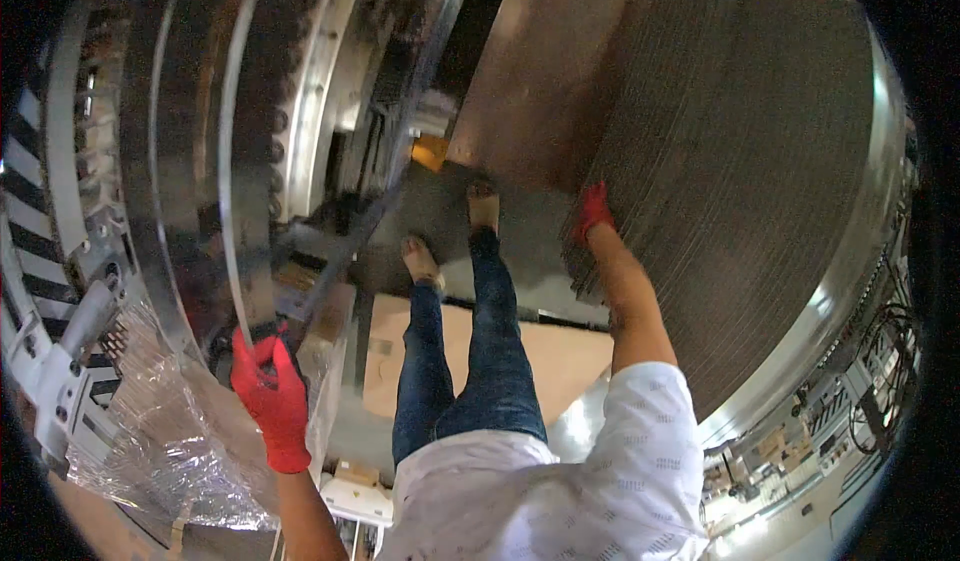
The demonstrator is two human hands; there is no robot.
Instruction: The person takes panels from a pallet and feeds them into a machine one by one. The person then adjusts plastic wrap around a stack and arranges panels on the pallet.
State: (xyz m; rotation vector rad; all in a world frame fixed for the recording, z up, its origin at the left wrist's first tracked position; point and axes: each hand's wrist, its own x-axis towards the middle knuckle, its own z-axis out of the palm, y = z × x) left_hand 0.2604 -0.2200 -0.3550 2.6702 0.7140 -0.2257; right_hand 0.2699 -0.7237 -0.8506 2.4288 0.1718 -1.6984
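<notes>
My left hand (pixel 270 396), in a red glove, is at the lower end of a long, bright metal edge (pixel 228 161) on the machine at left. Its thumb and fingers are bent together in a pinch, and a small dark part shows at the fingertips. What they grip I cannot make out. My right hand (pixel 595 213), also red-gloved, rests against the near left edge of a tall stack of thin grey-brown sheets (pixel 740 161). Its fingers look stretched out along the sheet edges, slightly blurred.
A smooth brownish sheet surface (pixel 550 71) lies ahead, left of the stack. Below left is clear plastic wrap (pixel 170 431) over boxes. Flat cardboard (pixel 575 361) lies on the floor by my legs. A yellow-orange piece (pixel 430 151) sits by the machine; cables (pixel 885 371) hang far right.
</notes>
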